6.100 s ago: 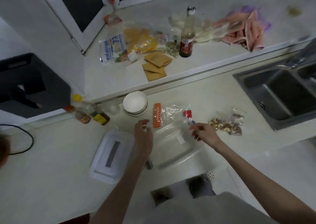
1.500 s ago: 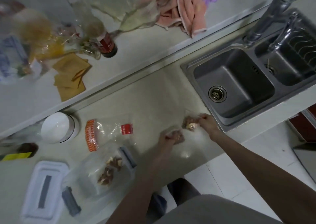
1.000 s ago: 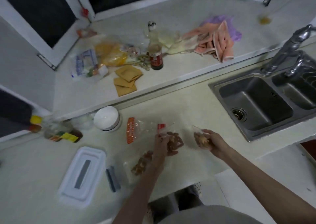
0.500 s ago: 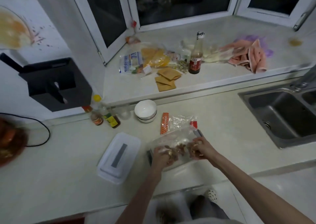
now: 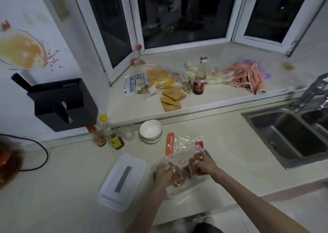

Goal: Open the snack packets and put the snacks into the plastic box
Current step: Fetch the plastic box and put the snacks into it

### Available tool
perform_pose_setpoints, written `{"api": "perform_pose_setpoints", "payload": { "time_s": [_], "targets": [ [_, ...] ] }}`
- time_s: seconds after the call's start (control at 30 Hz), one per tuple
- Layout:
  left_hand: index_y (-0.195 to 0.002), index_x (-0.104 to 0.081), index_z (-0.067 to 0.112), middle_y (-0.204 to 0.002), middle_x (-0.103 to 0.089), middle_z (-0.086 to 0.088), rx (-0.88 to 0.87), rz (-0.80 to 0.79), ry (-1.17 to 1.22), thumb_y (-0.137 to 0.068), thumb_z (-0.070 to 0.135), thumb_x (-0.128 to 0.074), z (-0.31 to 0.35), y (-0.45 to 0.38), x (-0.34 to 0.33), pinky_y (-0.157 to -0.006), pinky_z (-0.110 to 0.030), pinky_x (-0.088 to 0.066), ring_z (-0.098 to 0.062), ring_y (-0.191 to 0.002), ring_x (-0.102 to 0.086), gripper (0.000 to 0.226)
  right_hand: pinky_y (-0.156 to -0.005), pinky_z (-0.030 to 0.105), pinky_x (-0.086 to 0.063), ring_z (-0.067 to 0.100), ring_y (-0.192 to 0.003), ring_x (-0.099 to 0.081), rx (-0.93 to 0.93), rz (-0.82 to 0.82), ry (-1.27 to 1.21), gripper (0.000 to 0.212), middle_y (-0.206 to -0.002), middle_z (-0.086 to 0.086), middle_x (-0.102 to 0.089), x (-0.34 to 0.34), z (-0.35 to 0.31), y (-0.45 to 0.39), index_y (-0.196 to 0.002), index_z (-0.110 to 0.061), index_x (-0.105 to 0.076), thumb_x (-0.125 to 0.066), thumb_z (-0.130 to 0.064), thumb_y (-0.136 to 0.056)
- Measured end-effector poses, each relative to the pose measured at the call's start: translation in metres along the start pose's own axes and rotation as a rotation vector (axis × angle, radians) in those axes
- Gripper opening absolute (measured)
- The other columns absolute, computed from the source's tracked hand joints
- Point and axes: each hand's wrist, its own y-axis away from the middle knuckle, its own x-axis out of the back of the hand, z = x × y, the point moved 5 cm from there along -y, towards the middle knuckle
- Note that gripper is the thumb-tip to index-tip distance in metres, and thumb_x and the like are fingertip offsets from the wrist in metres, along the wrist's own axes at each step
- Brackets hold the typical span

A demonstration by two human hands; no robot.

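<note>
Both hands work low on the pale countertop (image 5: 230, 144), over the clear plastic box (image 5: 188, 184). Left hand (image 5: 164, 173) has fingers curled down around a clump of brown snacks (image 5: 177, 176), gripping them at the box's left side. Right hand (image 5: 204, 165) is likewise curled, holding a clear snack packet (image 5: 192, 164) with brown pieces showing through. How tight either grip is cannot be made out; the film and the snacks blur together. The snacks sit in and just above the box, between the two hands.

Just left of the box lies its white lid (image 5: 122, 181), flat, with a grey strip down its middle. Just behind the hands, an emptied clear packet with an orange end strip (image 5: 171, 144) and a red tab lies crumpled on the counter.

Farther back, near the wall: a white bowl (image 5: 150, 130), then two small sauce bottles (image 5: 106, 136) left of it, one with a yellow cap. A black box-shaped holder (image 5: 62, 103) hangs on the wall above them. A steel sink (image 5: 287, 136) sits at right with a tap (image 5: 312, 90) behind it.

On the raised window ledge (image 5: 213, 99): tan square pieces (image 5: 172, 97), a blue-and-white bag (image 5: 135, 82), a yellow bag (image 5: 160, 78), a dark bottle (image 5: 199, 78) standing upright, and pink cloths (image 5: 248, 78). Dark window panes beyond.
</note>
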Motion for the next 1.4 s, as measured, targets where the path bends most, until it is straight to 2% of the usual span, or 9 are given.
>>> {"api": "perform_pose_setpoints", "payload": {
  "time_s": [0.1,0.23,0.33,0.47,0.63,0.97,1.1,1.27,1.4],
  "targets": [
    [-0.107,-0.053,0.017,-0.095,-0.062,-0.003,-0.022,0.003,-0.061,-0.087,0.006,-0.062,0.001,-0.006,0.001,-0.051,-0.028,-0.055,-0.021,-0.082,-0.066,0.024,-0.057,0.025,-0.058,0.018,-0.084,-0.062,0.029,0.016,0.033,0.03,-0.092,-0.004,-0.053,0.002,-0.007,-0.004,-0.105,-0.016,-0.054,-0.048,0.002,-0.082],
    [-0.118,-0.051,0.011,-0.109,-0.061,-0.013,-0.034,-0.022,-0.124,-0.086,-0.006,-0.056,0.004,-0.013,-0.001,-0.078,-0.042,-0.058,-0.03,-0.098,-0.064,0.036,-0.05,0.019,-0.053,0.013,-0.074,-0.062,0.016,-0.038,0.099,0.027,-0.083,0.001,-0.059,0.002,-0.011,-0.012,-0.079,-0.018,-0.058,-0.049,0.007,-0.08],
    [-0.121,-0.045,0.018,-0.103,-0.059,-0.008,-0.005,-0.067,-0.175,-0.086,-0.009,-0.055,0.007,-0.011,-0.002,-0.07,-0.031,-0.055,-0.023,-0.086,-0.063,0.045,-0.056,0.024,-0.057,0.016,-0.07,-0.065,0.026,-0.061,0.14,0.02,-0.081,0.007,-0.065,0.004,-0.013,-0.025,-0.077,-0.012,-0.063,-0.048,0.002,-0.082],
    [-0.098,-0.049,0.012,-0.089,-0.057,-0.012,-0.072,-0.056,-0.185,-0.094,-0.011,-0.042,0.016,-0.01,0.001,-0.052,-0.025,-0.052,-0.021,-0.063,-0.062,0.024,-0.052,0.022,-0.052,0.019,-0.069,-0.064,0.035,-0.096,0.193,0.02,-0.087,0.007,-0.066,0.006,-0.017,-0.037,-0.092,-0.01,-0.067,-0.046,-0.011,-0.09],
    [-0.111,-0.053,0.001,-0.099,-0.063,-0.016,-0.065,0.033,-0.098,-0.094,-0.01,-0.04,0.024,-0.007,-0.009,-0.068,-0.032,-0.05,-0.025,-0.076,-0.059,0.024,-0.039,0.016,-0.042,0.012,-0.05,-0.058,0.039,-0.184,0.292,0.028,-0.072,0.0,-0.064,0.01,-0.023,-0.049,-0.091,-0.008,-0.07,-0.043,-0.004,-0.086],
    [-0.107,-0.061,0.005,-0.098,-0.067,-0.012,-0.035,0.404,0.047,-0.096,-0.003,-0.043,0.004,0.008,0.076,-0.063,-0.027,-0.05,-0.023,-0.08,-0.063,0.023,-0.045,0.016,-0.044,0.011,-0.051,-0.053,0.219,-0.296,0.304,0.032,-0.066,0.005,-0.062,-0.05,-0.068,-0.071,-0.086,-0.006,-0.069,-0.041,0.008,-0.079],
    [-0.109,-0.061,0.005,-0.105,-0.064,-0.015,0.023,0.554,0.126,-0.093,-0.004,-0.042,-0.02,0.014,0.131,-0.076,-0.036,-0.05,-0.029,-0.091,-0.059,0.026,-0.044,0.017,-0.043,0.012,-0.049,-0.052,0.271,-0.391,0.344,0.033,-0.063,0.004,-0.06,-0.098,-0.084,-0.069,-0.085,-0.004,-0.069,-0.039,0.007,-0.077],
    [-0.111,-0.061,0.006,-0.1,-0.062,-0.015,0.08,0.609,0.187,-0.093,-0.001,-0.045,-0.04,0.013,0.182,-0.071,-0.032,-0.048,-0.028,-0.088,-0.057,0.024,-0.05,0.017,-0.047,0.011,-0.054,-0.055,0.281,-0.454,0.444,0.029,-0.069,0.006,-0.063,-0.157,-0.096,-0.075,-0.086,-0.006,-0.07,-0.044,0.003,-0.079],
    [-0.093,-0.061,0.012,-0.099,-0.059,-0.012,0.112,0.586,0.215,-0.093,0.0,-0.046,-0.049,0.006,0.215,-0.071,-0.032,-0.047,-0.026,-0.086,-0.055,0.019,-0.058,0.02,-0.049,0.012,-0.057,-0.056,0.245,-0.432,0.494,0.029,-0.074,0.006,-0.065,-0.196,-0.099,-0.086,-0.093,0.0,-0.072,-0.047,0.003,-0.08]
  ]
}}
